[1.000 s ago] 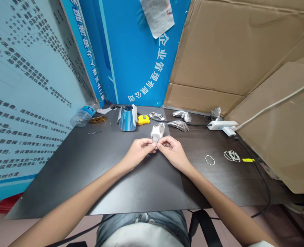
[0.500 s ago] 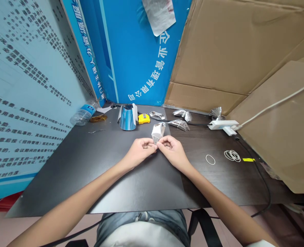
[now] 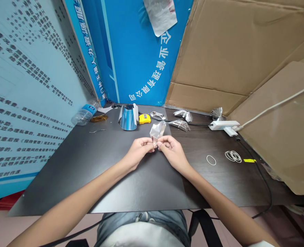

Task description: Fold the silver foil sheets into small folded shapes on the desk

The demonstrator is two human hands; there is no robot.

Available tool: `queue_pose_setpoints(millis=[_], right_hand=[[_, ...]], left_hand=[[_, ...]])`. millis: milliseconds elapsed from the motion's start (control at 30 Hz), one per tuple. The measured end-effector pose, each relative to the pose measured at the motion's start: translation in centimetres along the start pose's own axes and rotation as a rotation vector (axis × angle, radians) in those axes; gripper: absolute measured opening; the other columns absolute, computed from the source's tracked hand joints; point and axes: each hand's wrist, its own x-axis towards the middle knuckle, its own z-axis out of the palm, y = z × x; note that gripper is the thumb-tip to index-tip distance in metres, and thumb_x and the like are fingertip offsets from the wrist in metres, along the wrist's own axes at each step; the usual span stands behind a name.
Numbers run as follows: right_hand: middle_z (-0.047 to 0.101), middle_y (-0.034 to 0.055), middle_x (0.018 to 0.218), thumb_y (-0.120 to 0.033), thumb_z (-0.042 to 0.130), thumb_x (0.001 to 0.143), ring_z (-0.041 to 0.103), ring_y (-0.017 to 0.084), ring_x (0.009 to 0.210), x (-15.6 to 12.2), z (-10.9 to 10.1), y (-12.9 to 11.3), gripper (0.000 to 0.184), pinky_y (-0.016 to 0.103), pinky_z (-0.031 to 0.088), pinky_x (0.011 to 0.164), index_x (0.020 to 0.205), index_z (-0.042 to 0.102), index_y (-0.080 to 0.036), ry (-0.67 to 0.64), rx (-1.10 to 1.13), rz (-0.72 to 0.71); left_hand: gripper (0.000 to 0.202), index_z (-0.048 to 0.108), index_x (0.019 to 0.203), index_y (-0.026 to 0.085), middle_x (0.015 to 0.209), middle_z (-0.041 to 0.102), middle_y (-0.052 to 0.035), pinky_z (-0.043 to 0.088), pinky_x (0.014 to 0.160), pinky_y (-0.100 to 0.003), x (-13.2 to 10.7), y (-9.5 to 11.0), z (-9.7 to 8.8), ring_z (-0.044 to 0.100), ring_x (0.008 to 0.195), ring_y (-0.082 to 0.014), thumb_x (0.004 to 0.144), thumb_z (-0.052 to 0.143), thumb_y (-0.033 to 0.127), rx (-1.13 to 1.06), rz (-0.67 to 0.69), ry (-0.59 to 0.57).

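A small folded piece of silver foil (image 3: pixel 158 130) stands up between my two hands, its narrow lower end pinched at the fingertips. My left hand (image 3: pixel 143 149) grips that end from the left, thumb against the fingers. From the right, my right hand (image 3: pixel 171 149) pinches the same end, its fingertips meeting those of the left. Just beyond lie a folded silver foil piece (image 3: pixel 158 116) and a yellow tape measure (image 3: pixel 144 119). A curved blue reflective sheet (image 3: pixel 128 117) stands to the left of the tape measure.
Fringed foil bundles (image 3: pixel 179 125) lie at the back right, near a white power strip (image 3: pixel 224 125) with a black cable. White rubber bands (image 3: pixel 233 156) and a yellow strip (image 3: pixel 249 160) are on the right. A plastic bottle (image 3: pixel 86 113) lies at the back left.
The foil piece has turned slightly and leans a little differently between my fingers. Both hands keep their pinch in nearly the same place. The whole view has shifted slightly.
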Motion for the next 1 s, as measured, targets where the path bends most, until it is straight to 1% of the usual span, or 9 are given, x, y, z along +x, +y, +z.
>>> queue_pose_setpoints(millis=[100,133,233,300,467,633,800,1000], right_hand=[[0.068,0.0013,0.096,-0.046,0.089,0.074,0.069,0.017,0.086,0.03,0.02,-0.02,0.048,0.032,0.057,0.085,0.105,0.059,-0.025,0.055,0.141,0.042],[0.069,0.0017,0.097,-0.045,0.090,0.073,0.069,0.017,0.088,0.03,0.00,-0.04,0.050,0.032,0.057,0.088,0.106,0.059,-0.024,0.049,0.160,0.062],[0.071,0.0032,0.095,-0.049,0.088,0.076,0.069,0.018,0.088,-0.04,-0.01,-0.12,0.042,0.033,0.056,0.088,0.098,0.066,-0.022,-0.034,0.162,0.125],[0.072,0.0035,0.093,-0.051,0.085,0.079,0.069,0.018,0.087,-0.09,0.03,-0.13,0.037,0.033,0.056,0.087,0.092,0.069,-0.020,-0.072,0.159,0.138],[0.074,0.0029,0.092,-0.051,0.084,0.080,0.069,0.020,0.087,-0.12,0.15,-0.13,0.034,0.034,0.056,0.088,0.091,0.073,-0.022,-0.044,0.175,0.093],[0.073,0.0024,0.091,-0.051,0.084,0.080,0.069,0.021,0.087,-0.23,0.24,-0.23,0.033,0.034,0.056,0.086,0.089,0.071,-0.023,-0.010,0.145,0.053],[0.072,0.0025,0.088,-0.050,0.084,0.081,0.067,0.021,0.084,-0.31,0.33,-0.17,0.031,0.034,0.055,0.085,0.084,0.071,-0.023,0.016,0.160,0.052],[0.069,0.0008,0.080,-0.049,0.088,0.076,0.065,0.020,0.080,-0.10,0.22,-0.19,0.032,0.037,0.056,0.088,0.078,0.071,-0.022,0.008,0.254,0.102]], left_hand=[[0.016,0.074,0.082,0.015,0.082,0.068,-0.0024,0.044,0.075,-0.027,0.02,0.18,0.11,0.056,0.074,-0.0130,0.075,0.082,0.028,-0.094,-0.005,0.046],[0.018,0.074,0.084,0.015,0.082,0.068,-0.0020,0.044,0.075,-0.026,0.01,0.21,0.13,0.056,0.074,-0.0127,0.075,0.082,0.028,-0.110,0.007,0.052],[0.020,0.073,0.089,0.016,0.081,0.066,0.0001,0.044,0.074,-0.025,-0.08,0.20,0.14,0.056,0.074,-0.0120,0.077,0.083,0.028,-0.117,0.058,0.029],[0.022,0.072,0.093,0.017,0.078,0.064,0.0015,0.045,0.076,-0.025,-0.16,0.13,0.14,0.057,0.074,-0.0122,0.079,0.082,0.029,-0.106,0.089,0.004],[0.033,0.068,0.106,0.018,0.076,0.062,0.0023,0.047,0.079,-0.026,-0.30,-0.04,0.26,0.060,0.077,-0.0140,0.082,0.083,0.036,-0.055,0.141,0.026],[0.033,0.067,0.102,0.019,0.080,0.065,0.0005,0.048,0.081,-0.026,-0.38,-0.23,0.53,0.061,0.079,-0.0152,0.082,0.083,0.040,-0.011,0.175,0.034],[0.028,0.066,0.095,0.019,0.081,0.065,0.0011,0.048,0.081,-0.025,-0.52,-0.08,0.66,0.060,0.080,-0.0138,0.084,0.083,0.038,-0.008,0.171,0.020],[0.031,0.067,0.099,0.018,0.081,0.063,0.0007,0.047,0.081,-0.026,-0.61,0.14,0.63,0.059,0.079,-0.0141,0.084,0.082,0.040,0.000,0.160,0.003]])
